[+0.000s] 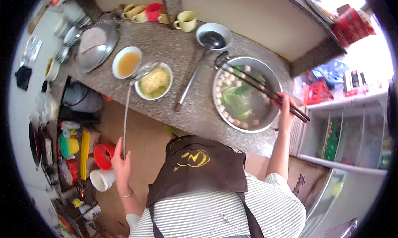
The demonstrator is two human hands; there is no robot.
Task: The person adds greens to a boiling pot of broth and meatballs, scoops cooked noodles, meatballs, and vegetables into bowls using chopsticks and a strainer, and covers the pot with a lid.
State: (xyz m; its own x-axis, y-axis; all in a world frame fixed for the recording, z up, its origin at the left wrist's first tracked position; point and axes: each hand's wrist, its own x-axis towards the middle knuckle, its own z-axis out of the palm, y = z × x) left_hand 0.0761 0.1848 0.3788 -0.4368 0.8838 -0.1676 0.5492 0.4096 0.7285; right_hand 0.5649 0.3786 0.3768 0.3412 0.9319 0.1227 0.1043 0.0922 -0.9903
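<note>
Two sets of fingers are gripping long tools: the left hand [122, 166] is wrapping its fingers around the near end of a thin, long-handled metal strainer [127, 113], and the right hand [286, 109] is pinching a pair of dark brown chopsticks [265, 89] toward their rear ends. The chopsticks are slanting across a wide, round silver metal pot [271, 80] of pale pieces and leafy greens, tips pointing forward and left to its far rim. The strainer is pointing almost straight forward, its head lying over the edge of a round white bowl [156, 97] of yellow noodles. Just left, another white bowl [114, 68] is holding brown broth. Between noodles and pot, a metal-handled dark ladle [192, 84] is slanting across the grey speckled stone table [199, 100].
</note>
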